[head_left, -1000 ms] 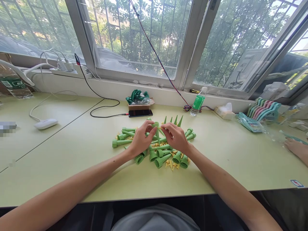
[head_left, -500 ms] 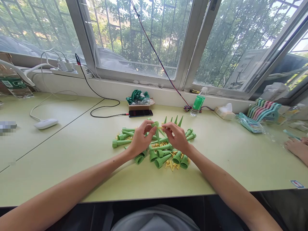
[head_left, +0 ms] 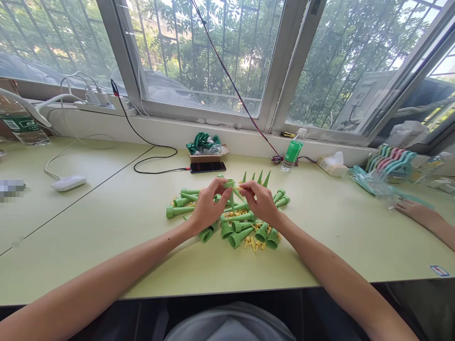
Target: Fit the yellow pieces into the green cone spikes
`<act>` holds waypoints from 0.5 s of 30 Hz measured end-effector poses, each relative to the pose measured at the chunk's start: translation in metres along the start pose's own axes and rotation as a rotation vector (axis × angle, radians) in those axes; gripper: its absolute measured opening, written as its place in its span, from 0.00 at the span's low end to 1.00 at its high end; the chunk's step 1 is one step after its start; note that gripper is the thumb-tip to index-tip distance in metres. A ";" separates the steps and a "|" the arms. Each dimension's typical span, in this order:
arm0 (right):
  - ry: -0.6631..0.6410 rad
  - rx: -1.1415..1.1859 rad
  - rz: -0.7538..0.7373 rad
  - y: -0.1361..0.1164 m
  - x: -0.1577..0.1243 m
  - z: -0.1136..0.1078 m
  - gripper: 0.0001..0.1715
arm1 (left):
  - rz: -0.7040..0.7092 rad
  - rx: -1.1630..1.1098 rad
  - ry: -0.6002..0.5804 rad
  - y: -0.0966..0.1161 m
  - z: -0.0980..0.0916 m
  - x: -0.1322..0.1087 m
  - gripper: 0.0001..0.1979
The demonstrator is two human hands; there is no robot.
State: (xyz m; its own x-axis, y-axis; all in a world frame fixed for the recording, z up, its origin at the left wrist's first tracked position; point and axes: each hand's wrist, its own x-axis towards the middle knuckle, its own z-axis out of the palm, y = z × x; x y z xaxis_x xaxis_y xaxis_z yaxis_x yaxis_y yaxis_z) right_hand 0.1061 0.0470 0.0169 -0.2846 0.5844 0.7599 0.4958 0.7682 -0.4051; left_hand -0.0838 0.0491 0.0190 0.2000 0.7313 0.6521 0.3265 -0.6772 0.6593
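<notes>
Head view: left hand grips a cone, right hand pinches a peg — seemingly unfinished, loose cones left toward the worktop's front edge.

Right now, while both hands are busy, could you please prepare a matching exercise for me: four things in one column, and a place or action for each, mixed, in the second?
Column one
1. Left hand
2. Right hand
3. Smartphone
4. Tissue pack

Column two
A. Pinching a yellow plastic piece
B. Right of the green-labelled water bottle
C. Holding a green plastic cone, point down
D. Lying in front of the cardboard box

Pairs: 1-C; 2-A; 3-D; 4-B
</notes>
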 end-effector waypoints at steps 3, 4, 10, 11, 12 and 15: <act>-0.005 -0.008 0.012 0.000 0.000 0.000 0.09 | 0.015 0.002 -0.006 0.002 0.000 0.000 0.11; -0.010 -0.013 0.016 0.000 0.000 -0.001 0.09 | 0.022 0.003 -0.009 0.002 0.000 0.000 0.12; -0.033 -0.039 0.020 0.001 -0.001 -0.001 0.10 | 0.049 0.035 -0.017 0.003 0.000 0.000 0.15; -0.030 -0.043 0.017 0.002 -0.001 -0.001 0.10 | 0.054 0.043 -0.020 0.004 0.000 0.000 0.16; -0.028 -0.045 0.014 0.002 -0.001 -0.001 0.10 | 0.059 0.050 -0.024 0.004 0.000 0.000 0.17; -0.030 -0.047 0.011 0.003 -0.002 0.000 0.10 | 0.075 0.075 -0.030 0.003 0.000 0.000 0.20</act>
State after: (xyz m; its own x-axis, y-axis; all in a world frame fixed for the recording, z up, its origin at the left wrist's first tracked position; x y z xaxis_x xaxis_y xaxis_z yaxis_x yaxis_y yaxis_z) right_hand 0.1083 0.0484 0.0143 -0.3030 0.6005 0.7400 0.5371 0.7491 -0.3879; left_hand -0.0829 0.0469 0.0208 0.2539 0.6816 0.6863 0.3775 -0.7231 0.5785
